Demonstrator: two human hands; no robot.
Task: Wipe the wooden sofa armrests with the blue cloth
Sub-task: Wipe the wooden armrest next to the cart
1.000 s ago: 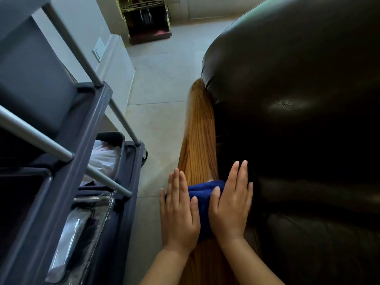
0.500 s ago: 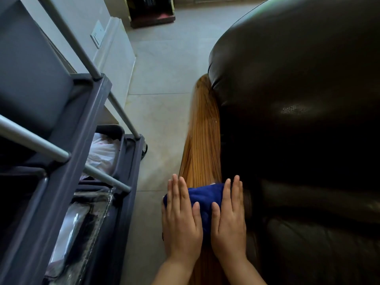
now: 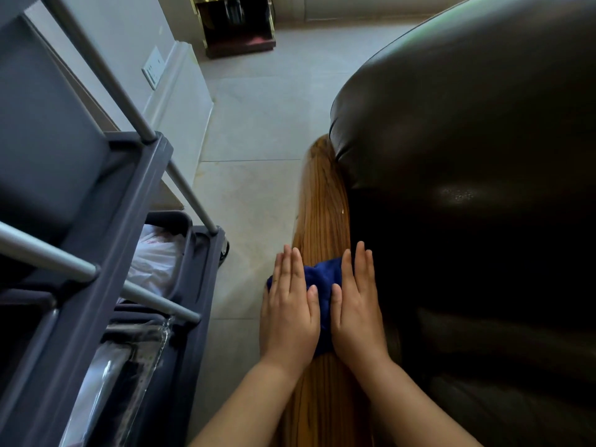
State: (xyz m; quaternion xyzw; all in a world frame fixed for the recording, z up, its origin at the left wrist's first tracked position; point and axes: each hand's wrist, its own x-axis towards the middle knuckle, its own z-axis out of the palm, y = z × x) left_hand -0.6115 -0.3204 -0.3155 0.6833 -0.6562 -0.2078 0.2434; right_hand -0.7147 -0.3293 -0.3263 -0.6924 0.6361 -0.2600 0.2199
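Both hands lie flat, palms down and fingers straight, side by side on the blue cloth (image 3: 322, 285): the left hand (image 3: 290, 312) over its outer edge, the right hand (image 3: 356, 309) over the edge next to the cushion. Neither one pinches or bunches it; they press it down onto the wooden armrest (image 3: 324, 204). Most of the cloth is hidden beneath the palms, with only a strip showing between the thumbs and a corner poking out to the left.

The armrest runs away from the person, tight against the dark leather sofa (image 3: 467, 188), whose far side is cut off. To the left stands a grey cart (image 3: 106, 221) with metal rails, holding what looks like a white bag (image 3: 154, 262) and clear plastic wrapping. Beyond, on the tiled floor (image 3: 258, 124), a wall plate (image 3: 153, 69) carries no writing I can read, and a gold-framed stand (image 3: 238, 24) sits half out of view.
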